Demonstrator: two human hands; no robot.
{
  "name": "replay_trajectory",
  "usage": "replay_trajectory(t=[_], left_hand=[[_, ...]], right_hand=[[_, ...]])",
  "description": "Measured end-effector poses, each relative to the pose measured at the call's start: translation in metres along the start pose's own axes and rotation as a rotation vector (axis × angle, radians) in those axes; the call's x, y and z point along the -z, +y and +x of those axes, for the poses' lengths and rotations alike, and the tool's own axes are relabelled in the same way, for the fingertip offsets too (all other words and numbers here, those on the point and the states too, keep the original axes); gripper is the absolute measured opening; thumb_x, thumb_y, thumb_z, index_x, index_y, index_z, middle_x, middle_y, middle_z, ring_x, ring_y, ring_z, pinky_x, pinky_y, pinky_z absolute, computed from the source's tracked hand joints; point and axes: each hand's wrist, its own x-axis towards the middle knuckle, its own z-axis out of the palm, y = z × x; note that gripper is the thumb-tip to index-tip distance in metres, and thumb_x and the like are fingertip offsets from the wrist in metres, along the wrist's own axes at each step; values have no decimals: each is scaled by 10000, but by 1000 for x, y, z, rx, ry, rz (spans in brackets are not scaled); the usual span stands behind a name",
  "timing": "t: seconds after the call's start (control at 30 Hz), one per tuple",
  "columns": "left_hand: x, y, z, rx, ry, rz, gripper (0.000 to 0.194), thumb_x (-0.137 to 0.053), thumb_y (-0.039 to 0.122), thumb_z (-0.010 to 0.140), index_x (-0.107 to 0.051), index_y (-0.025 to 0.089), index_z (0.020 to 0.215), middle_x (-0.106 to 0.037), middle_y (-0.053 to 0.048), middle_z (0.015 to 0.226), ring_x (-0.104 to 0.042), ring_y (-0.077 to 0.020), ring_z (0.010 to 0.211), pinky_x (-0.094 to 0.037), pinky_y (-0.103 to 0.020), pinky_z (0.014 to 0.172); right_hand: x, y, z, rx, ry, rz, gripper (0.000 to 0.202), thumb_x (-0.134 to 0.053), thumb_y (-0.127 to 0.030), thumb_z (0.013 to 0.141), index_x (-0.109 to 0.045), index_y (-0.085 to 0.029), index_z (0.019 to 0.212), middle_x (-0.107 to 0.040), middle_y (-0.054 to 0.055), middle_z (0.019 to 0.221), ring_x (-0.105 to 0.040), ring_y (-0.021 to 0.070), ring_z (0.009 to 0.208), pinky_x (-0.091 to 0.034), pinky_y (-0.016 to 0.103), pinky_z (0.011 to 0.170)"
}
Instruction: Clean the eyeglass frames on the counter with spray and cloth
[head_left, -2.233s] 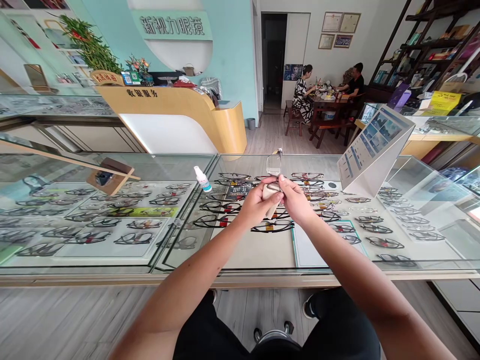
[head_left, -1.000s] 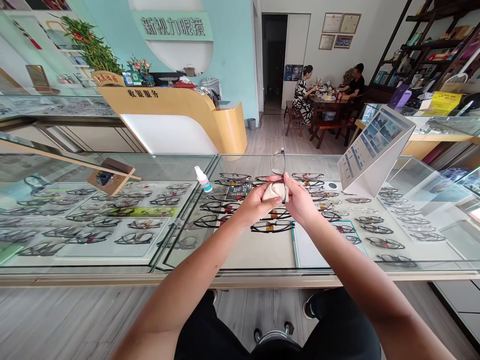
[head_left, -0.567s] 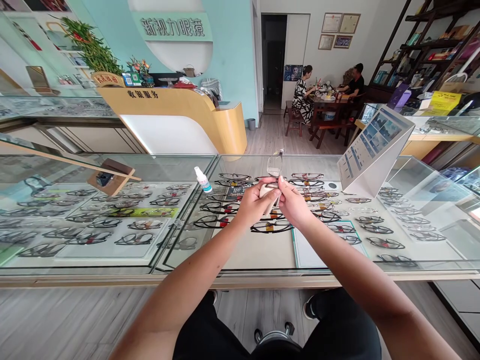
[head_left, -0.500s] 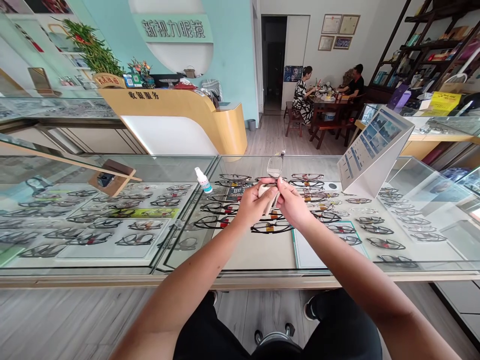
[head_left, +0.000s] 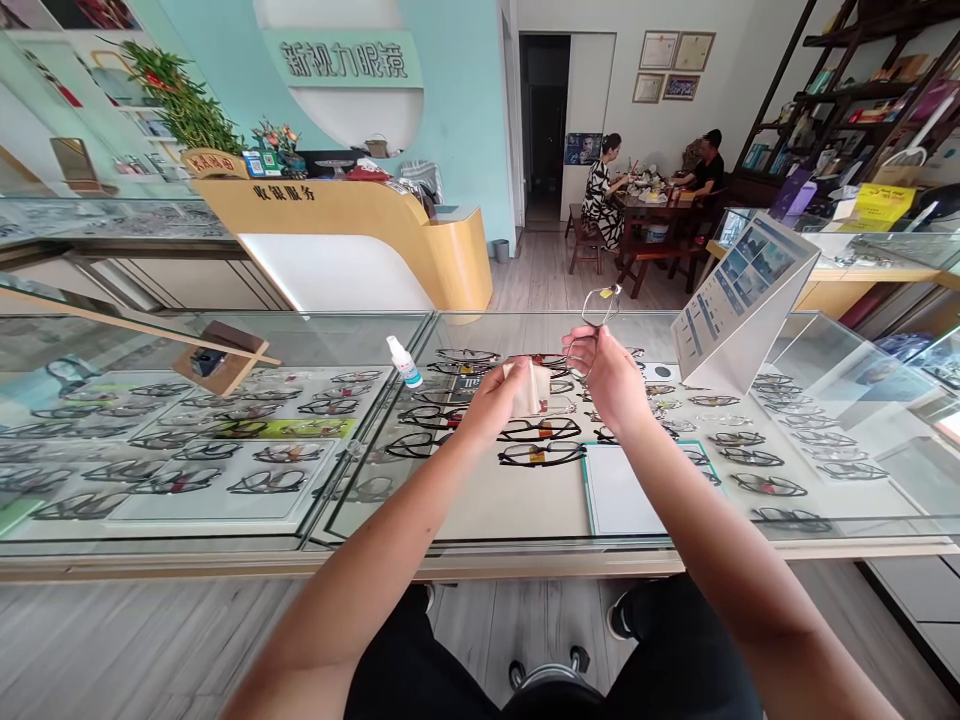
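Above the glass counter, my left hand (head_left: pixel 493 400) is closed on a pale cloth (head_left: pixel 532 388) that hangs from its fingers. My right hand (head_left: pixel 611 378), apart from it to the right, grips a pair of thin-framed glasses (head_left: pixel 601 306), one lens sticking up over the fingers with a small yellow tag. Part of the frame is hidden behind the fingers. Beneath both hands, rows of glasses (head_left: pixel 541 455) lie in the display case. A white spray bottle (head_left: pixel 404 362) stands on the counter to the left of my left hand.
A slanted display board (head_left: pixel 742 300) stands on the counter at the right. On the left is a wooden stand (head_left: pixel 229 357). A white tray (head_left: pixel 622 490) with a green edge lies under my right forearm. Two people sit at a far table (head_left: pixel 652 200).
My hands have moved apart. The right hand has gone right and slightly up with the glasses, which are now away from the cloth; the left hand keeps the cloth, a little to the left.
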Motion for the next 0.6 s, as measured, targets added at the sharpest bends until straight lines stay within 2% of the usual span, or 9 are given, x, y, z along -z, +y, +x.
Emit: replay_trajectory(t=[0.1, 0.17, 0.23, 0.33, 0.43, 0.53, 0.6], left_hand=[[2, 6, -2, -35, -81, 80, 707, -829, 890, 813, -804, 199, 959, -809, -85, 986, -743, -233, 894, -602, -302, 709], [1, 9, -5, -45, -185, 180, 641, -804, 834, 873, -793, 202, 976, -784, -63, 970, -708, -207, 844, -562, -279, 679], [0, 12, -8, -62, -278, 283, 571, -819, 765, 885, -774, 209, 1009, -733, -20, 882, -647, -176, 749, -502, -260, 634], [-2, 12, -13, -129, -362, 405, 482, -883, 647, 865, -742, 222, 1043, -560, 62, 686, -497, -135, 617, -374, -239, 589], [-3, 9, -16, -163, -462, 474, 480, -895, 622, 880, -728, 232, 1105, -452, 102, 613, -410, -128, 561, -288, -248, 578], [-2, 3, -16, -183, -525, 541, 498, -872, 661, 908, -732, 241, 1137, -543, 92, 613, -450, -135, 551, -304, -259, 593], [-2, -1, -15, -213, -521, 587, 480, -863, 660, 920, -743, 248, 1136, -696, 47, 698, -584, -161, 617, -387, -269, 646]], right_hand=[[3, -6, 2, -31, -5, -22, 437, -745, -699, 931, -779, -268, 994, -799, 87, 996, -720, 247, 962, -593, 384, 888], [3, -8, 2, -42, -20, -30, 409, -725, -665, 938, -778, -263, 993, -796, 87, 977, -722, 246, 955, -590, 381, 879], [2, -7, 1, -40, -34, -38, 381, -715, -627, 943, -787, -255, 987, -790, 80, 954, -714, 236, 933, -581, 372, 864], [1, -6, -1, -38, -43, -44, 383, -711, -616, 944, -804, -245, 959, -777, 71, 911, -691, 221, 889, -558, 358, 829], [0, -6, -2, -37, -47, -69, 415, -714, -646, 948, -807, -243, 923, -758, 64, 858, -662, 216, 847, -533, 357, 800], [-2, -8, -4, -15, -60, -119, 440, -717, -667, 949, -809, -241, 891, -751, 63, 832, -639, 217, 822, -520, 365, 795], [-3, -9, -5, 5, -72, -152, 447, -705, -666, 953, -815, -241, 870, -755, 67, 831, -636, 222, 825, -521, 373, 811]])
